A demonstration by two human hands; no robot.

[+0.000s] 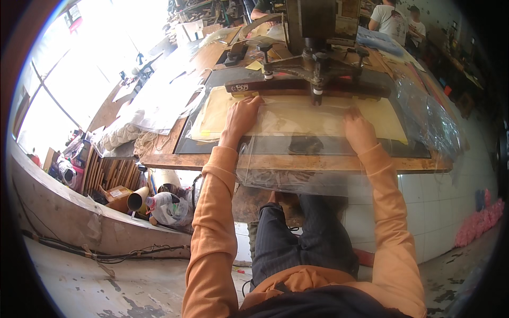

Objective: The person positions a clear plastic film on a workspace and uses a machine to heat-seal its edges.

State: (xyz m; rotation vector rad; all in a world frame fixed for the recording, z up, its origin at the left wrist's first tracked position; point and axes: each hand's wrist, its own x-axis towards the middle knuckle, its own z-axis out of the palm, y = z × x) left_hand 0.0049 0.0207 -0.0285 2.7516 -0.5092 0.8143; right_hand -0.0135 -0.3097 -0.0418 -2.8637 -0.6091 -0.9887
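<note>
Both arms, in orange sleeves, reach over a wooden workbench [212, 160]. My left hand [242, 117] is closed with its fingers at the far left part of a clear plastic sheet [297, 177], just before the dark bar [339, 90] of a press. On the sheet's right side, my right hand [359, 127] is closed too, its fingertips pressed down near the bar. Between the hands the sheet lies over a yellowish mat [212, 114], and its near part hangs past the bench edge. A dark board [413, 150] lies beneath the mat. The press head [316, 66] stands above the bar.
Crumpled clear plastic film [429, 119] lies at the bench's right end. White sheets [159, 100] and rolled cloth [119, 139] are on the left. Below stand a cardboard tube [138, 200] and bagged items [169, 208]. Other people [389, 20] are at the far right.
</note>
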